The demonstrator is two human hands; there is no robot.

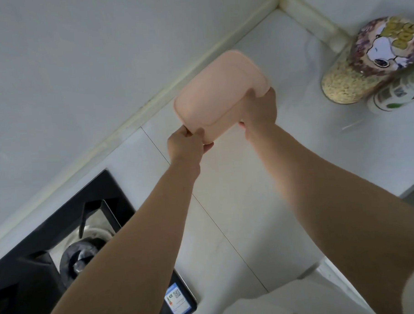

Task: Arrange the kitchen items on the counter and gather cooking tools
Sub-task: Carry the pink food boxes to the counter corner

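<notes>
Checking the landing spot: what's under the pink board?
Bare white counter shows below the pink board, held at its near edge by both hands, left and right. The patch behind it is hidden.

Pale grey-white stone counter [227,203] w/ thin dark seam carries a black glass gas hob [69,234] at left, plus a clear grain-filled jar w/ cartoon-dog lid [368,62] touching a white-green printed can [395,94] far right.
</notes>
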